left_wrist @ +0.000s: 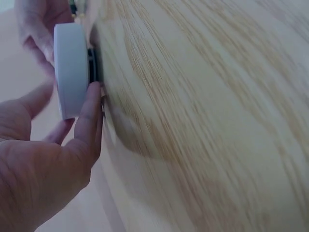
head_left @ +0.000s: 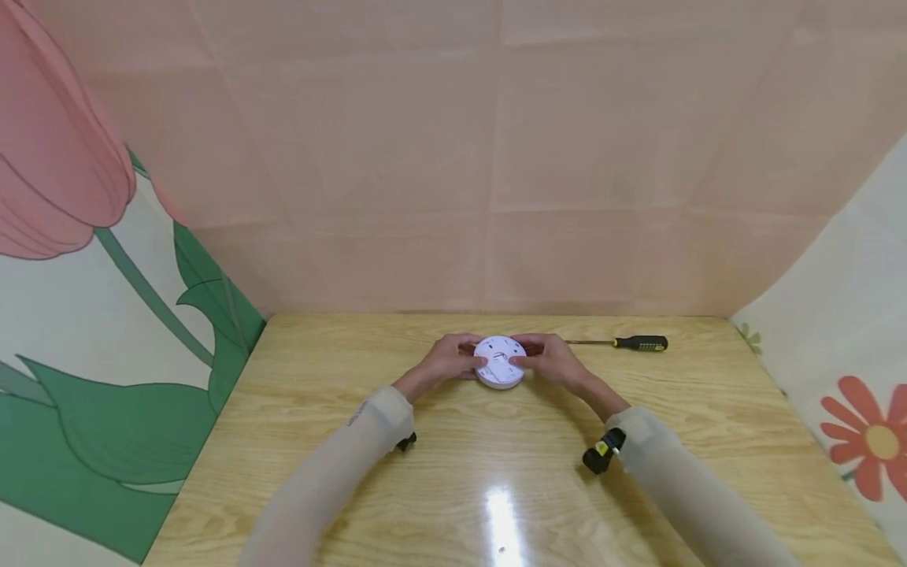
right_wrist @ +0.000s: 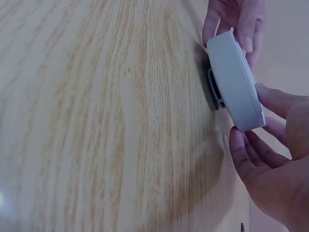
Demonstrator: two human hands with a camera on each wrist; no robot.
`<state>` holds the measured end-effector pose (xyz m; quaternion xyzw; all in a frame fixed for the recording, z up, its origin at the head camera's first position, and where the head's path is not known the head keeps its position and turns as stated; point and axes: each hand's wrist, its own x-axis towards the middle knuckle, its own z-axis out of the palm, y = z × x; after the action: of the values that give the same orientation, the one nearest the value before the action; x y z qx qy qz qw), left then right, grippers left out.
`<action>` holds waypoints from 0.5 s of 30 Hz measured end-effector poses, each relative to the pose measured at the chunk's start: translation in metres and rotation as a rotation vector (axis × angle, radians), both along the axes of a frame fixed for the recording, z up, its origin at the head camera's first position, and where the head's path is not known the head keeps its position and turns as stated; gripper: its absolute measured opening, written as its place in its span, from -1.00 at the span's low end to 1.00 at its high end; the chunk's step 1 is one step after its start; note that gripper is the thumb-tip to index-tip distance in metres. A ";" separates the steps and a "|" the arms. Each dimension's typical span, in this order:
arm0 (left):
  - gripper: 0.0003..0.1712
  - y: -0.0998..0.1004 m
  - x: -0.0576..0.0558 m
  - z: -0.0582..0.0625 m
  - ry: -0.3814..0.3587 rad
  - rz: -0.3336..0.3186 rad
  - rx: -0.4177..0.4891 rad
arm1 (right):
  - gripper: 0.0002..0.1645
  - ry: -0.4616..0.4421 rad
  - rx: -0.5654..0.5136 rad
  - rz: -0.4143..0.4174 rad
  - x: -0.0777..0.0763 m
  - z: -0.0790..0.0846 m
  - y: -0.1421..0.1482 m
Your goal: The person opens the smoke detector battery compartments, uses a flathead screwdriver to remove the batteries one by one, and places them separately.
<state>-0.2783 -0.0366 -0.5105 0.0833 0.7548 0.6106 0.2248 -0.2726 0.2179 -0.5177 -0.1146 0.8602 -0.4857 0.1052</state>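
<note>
A round white device like a smoke detector (head_left: 498,374) is held between both hands near the back of the table. Its flat face, with small slots and printed marks, is turned up. My left hand (head_left: 448,358) grips its left edge, thumb on top and fingers below. On the opposite edge my right hand (head_left: 551,359) holds it the same way. In the left wrist view the white side wall (left_wrist: 72,72) shows a dark raised part (left_wrist: 92,65) underneath, close over the wood. The right wrist view shows the device (right_wrist: 234,82) slightly tilted.
A screwdriver (head_left: 641,343) with a black and yellow handle lies to the right, its shaft pointing at my right hand. The wooden table (head_left: 453,472) ends at a pinkish cloth backdrop (head_left: 489,197). Flower-printed cloths (head_left: 113,425) hang at both sides.
</note>
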 end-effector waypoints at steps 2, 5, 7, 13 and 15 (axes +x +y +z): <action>-0.38 -0.003 0.000 0.000 0.042 -0.048 -0.016 | -0.36 0.001 0.003 -0.002 0.000 0.001 0.000; -0.25 -0.006 -0.001 -0.001 0.128 -0.127 -0.051 | -0.37 0.006 0.008 -0.001 -0.001 0.002 -0.001; -0.19 -0.006 -0.001 -0.001 0.175 -0.173 -0.064 | -0.38 0.012 0.008 -0.002 -0.001 0.002 -0.001; -0.04 -0.003 0.001 -0.001 0.230 -0.196 -0.125 | -0.39 0.049 0.018 0.020 -0.002 0.004 -0.002; 0.00 -0.002 0.002 -0.001 0.252 -0.192 -0.153 | -0.38 0.058 0.028 0.030 -0.002 0.005 -0.002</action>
<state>-0.2759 -0.0385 -0.5113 0.2136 0.8097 0.5119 0.1917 -0.2743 0.2162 -0.5125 -0.1400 0.8679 -0.4683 0.0888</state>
